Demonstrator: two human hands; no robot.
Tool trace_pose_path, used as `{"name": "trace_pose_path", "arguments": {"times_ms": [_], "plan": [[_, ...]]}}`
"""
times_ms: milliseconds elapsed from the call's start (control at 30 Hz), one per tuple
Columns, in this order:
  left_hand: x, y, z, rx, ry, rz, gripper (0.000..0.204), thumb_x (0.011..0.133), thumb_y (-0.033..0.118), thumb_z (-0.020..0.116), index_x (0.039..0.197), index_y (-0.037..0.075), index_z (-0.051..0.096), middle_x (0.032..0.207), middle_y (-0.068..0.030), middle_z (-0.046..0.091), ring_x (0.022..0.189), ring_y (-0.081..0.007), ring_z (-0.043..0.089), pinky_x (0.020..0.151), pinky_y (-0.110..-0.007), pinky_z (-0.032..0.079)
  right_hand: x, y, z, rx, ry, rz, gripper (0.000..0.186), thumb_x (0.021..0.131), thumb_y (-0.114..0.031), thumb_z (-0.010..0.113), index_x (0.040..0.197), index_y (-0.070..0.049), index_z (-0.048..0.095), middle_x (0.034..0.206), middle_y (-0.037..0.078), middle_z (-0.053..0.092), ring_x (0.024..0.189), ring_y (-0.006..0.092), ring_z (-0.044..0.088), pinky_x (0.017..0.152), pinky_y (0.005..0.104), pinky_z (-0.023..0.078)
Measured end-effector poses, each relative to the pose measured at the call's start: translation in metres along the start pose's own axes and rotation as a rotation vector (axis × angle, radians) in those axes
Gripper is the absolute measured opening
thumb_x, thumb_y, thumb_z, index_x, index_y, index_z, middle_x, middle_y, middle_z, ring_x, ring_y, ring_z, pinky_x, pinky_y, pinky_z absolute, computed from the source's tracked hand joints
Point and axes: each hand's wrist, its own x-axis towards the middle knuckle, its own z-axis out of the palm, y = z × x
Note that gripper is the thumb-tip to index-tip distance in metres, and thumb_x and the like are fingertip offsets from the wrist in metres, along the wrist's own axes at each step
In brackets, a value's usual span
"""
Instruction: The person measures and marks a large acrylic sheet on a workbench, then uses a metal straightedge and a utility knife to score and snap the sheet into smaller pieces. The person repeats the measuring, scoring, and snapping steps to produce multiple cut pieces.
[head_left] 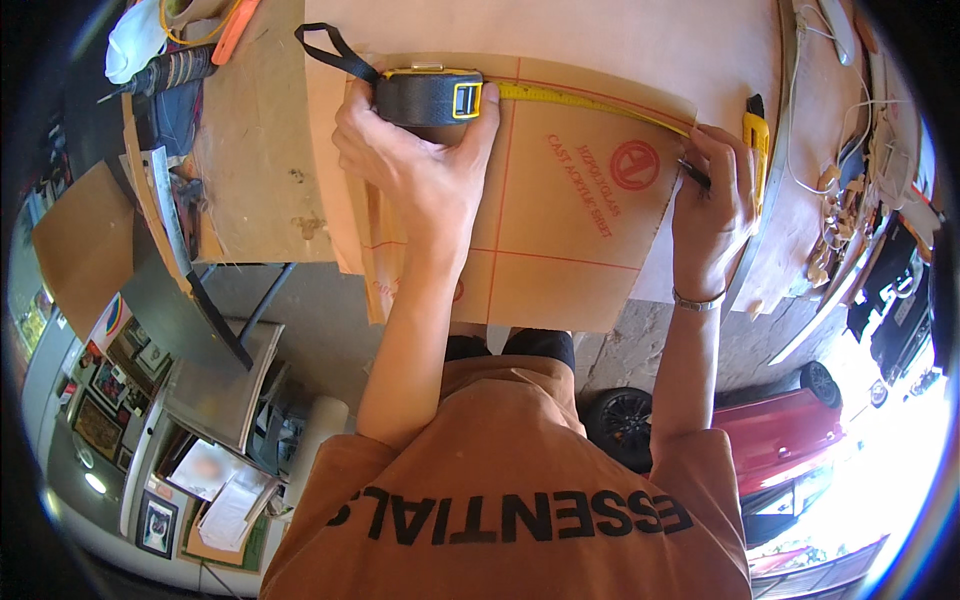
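Orange-sleeved forearms reach up from the lower edge to a paper-covered acrylic sheet on the bench. Its black tape measure, yellow-trimmed, lies at the sheet's far edge, the yellow blade running rightward along it. Left hand presses down over the case, fingers curled around it. Right hand pinches a dark pen at the blade's end.
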Motion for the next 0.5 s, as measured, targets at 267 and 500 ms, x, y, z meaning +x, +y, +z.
{"name": "trace_pose_path", "arguments": {"times_ms": [267,500], "plan": [[-0.0006,0.0004,0.0006,0.079,0.017,0.05,0.091,0.074,0.028,0.095,0.136,-0.007,0.039,0.12,-0.0227,0.049,0.111,-0.0329,0.05,0.099,-0.049,0.04,-0.0037,0.0035,0.0011,0.05,-0.005,0.031,0.031,0.075,0.01,0.073,0.1,-0.01,0.069,0.103,0.004,0.072,0.091,0.0249,0.072,0.075,0.0355,0.06],[-0.0014,-0.0031,0.0027,0.066,0.035,0.075,0.093,0.075,0.031,0.095,0.137,-0.009,0.038,0.121,-0.0241,0.049,0.112,-0.0346,0.05,0.1,-0.05,0.038,-0.0052,0.0048,-0.0002,0.012,-0.015,-0.019,0.038,0.074,0.012,0.069,0.104,-0.011,0.069,0.105,0.003,0.073,0.091,0.0244,0.073,0.076,0.0356,0.061]]}}
